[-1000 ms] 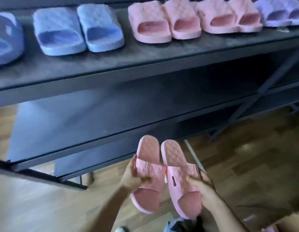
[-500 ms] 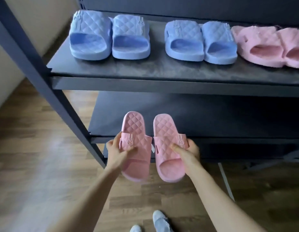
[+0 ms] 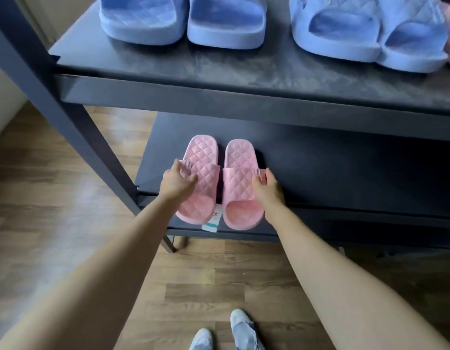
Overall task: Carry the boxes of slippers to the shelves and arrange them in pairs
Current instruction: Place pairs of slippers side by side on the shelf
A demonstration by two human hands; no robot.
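Seen from the head camera, four blue slippers (image 3: 226,24) on the upper shelf (image 3: 244,69) were cut off by the frame's top edge. A paper tag (image 3: 211,222) showed half hidden between two pink slippers (image 3: 240,195) at the lower shelf's (image 3: 345,173) front-left corner. The left hand (image 3: 177,181) and right hand (image 3: 268,189) each gripped one pink strap, fingers curled.

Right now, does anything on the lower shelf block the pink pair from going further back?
Nothing visible does. Behind the pink slippers the lower shelf shows only dark board, until the upper shelf hides its back.
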